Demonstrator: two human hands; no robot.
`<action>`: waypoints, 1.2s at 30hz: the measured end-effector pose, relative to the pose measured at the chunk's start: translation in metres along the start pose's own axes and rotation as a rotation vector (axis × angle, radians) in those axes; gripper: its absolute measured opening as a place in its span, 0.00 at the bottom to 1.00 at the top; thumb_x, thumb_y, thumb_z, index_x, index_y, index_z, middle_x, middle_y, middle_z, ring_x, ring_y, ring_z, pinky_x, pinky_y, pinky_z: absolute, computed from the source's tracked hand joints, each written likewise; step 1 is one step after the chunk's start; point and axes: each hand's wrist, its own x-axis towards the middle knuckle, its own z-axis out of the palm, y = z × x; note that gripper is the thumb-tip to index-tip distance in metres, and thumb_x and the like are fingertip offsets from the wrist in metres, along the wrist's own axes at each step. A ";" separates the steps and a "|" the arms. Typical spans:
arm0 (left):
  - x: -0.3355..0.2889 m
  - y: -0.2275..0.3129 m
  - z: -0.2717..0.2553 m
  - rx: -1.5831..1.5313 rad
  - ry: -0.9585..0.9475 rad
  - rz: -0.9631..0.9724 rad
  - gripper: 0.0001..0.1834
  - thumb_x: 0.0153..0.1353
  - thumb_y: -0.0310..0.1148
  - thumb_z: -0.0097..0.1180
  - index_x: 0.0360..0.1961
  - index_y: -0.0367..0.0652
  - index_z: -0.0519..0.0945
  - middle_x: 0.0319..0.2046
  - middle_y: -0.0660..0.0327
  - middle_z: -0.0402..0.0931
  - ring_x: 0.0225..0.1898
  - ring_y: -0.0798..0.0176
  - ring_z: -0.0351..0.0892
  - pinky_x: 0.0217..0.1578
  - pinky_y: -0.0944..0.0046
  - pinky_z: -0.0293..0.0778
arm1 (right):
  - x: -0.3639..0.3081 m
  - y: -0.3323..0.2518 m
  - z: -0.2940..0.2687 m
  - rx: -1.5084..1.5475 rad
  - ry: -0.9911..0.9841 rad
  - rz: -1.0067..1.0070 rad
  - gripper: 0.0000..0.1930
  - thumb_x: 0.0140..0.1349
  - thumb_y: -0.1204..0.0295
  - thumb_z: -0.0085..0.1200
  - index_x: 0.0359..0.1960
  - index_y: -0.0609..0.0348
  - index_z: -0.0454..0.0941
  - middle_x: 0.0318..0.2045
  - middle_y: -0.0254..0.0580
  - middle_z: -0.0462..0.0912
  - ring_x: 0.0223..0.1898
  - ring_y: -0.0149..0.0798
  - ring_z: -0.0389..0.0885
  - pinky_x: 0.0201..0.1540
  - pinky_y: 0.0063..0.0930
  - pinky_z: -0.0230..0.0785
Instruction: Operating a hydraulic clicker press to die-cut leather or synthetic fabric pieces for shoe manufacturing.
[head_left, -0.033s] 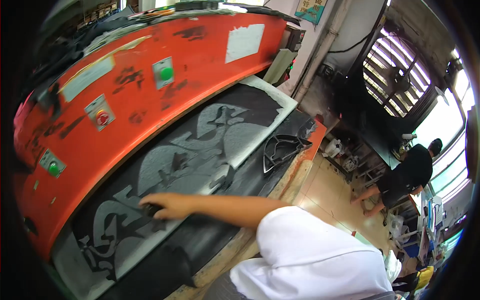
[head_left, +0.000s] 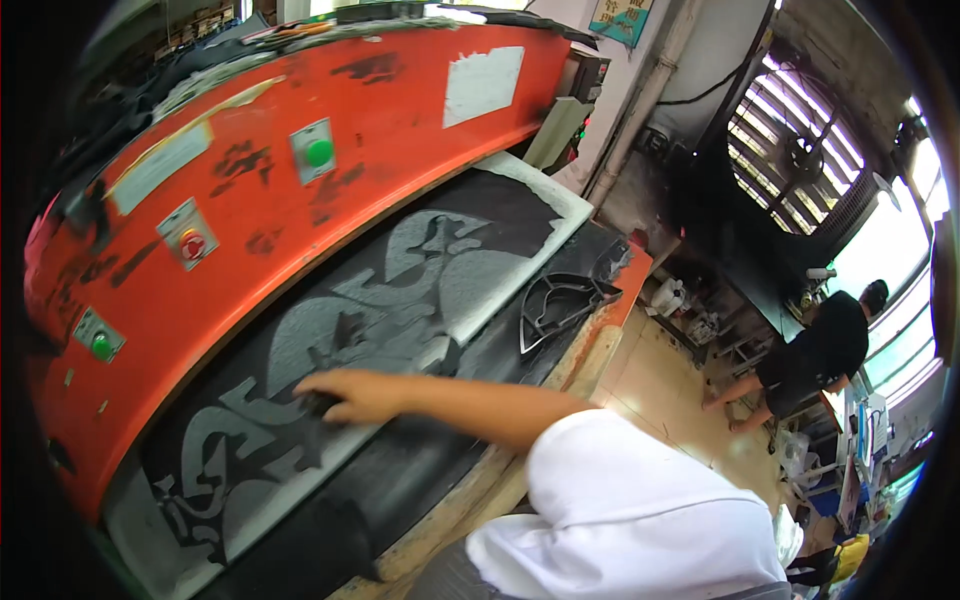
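Observation:
My right hand (head_left: pixel 362 396) reaches in over a pale cutting board (head_left: pixel 515 285), its fingers closed on a small dark scrap (head_left: pixel 318 401) that is mostly hidden by them. Beneath and around it lies black sheet material (head_left: pixel 400 235) with curved shapes cut out, the grey board surface showing through the gaps. A shaped metal cutting die (head_left: pixel 560 308) with inner dividers rests on the dark ledge beyond my forearm. My left hand is out of the picture.
A red press beam (head_left: pixel 390 120) with green and red buttons spans above the board's far side. Black sheet (head_left: pixel 310 545) hangs over the near ledge. Rightward, a person in black (head_left: pixel 825 345) stands at a bench, beyond the tiled floor (head_left: pixel 640 390).
My right hand has shifted a little to the right and up over the board, fingers still closed. The view has moved slightly.

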 end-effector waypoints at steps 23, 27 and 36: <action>0.044 0.290 0.040 -0.305 0.476 -0.158 0.09 0.53 0.25 0.55 0.18 0.35 0.73 0.20 0.51 0.68 0.24 0.48 0.70 0.26 0.54 0.65 | -0.226 0.135 -0.281 -0.699 0.527 0.112 0.29 0.48 0.62 0.67 0.54 0.52 0.76 0.36 0.44 0.80 0.45 0.45 0.75 0.47 0.39 0.66; 0.044 0.288 0.045 -0.341 0.427 -0.214 0.09 0.53 0.25 0.55 0.18 0.35 0.73 0.20 0.51 0.68 0.24 0.48 0.70 0.26 0.53 0.65 | -0.218 0.133 -0.275 -0.715 0.576 0.206 0.28 0.49 0.62 0.66 0.53 0.56 0.76 0.36 0.44 0.81 0.41 0.45 0.76 0.46 0.37 0.66; 0.034 0.281 0.047 -0.383 0.437 -0.203 0.06 0.54 0.25 0.55 0.22 0.34 0.76 0.21 0.53 0.71 0.26 0.49 0.72 0.28 0.55 0.68 | -0.216 0.134 -0.266 -0.828 0.617 0.101 0.29 0.48 0.61 0.66 0.52 0.59 0.76 0.34 0.44 0.81 0.41 0.44 0.76 0.45 0.37 0.66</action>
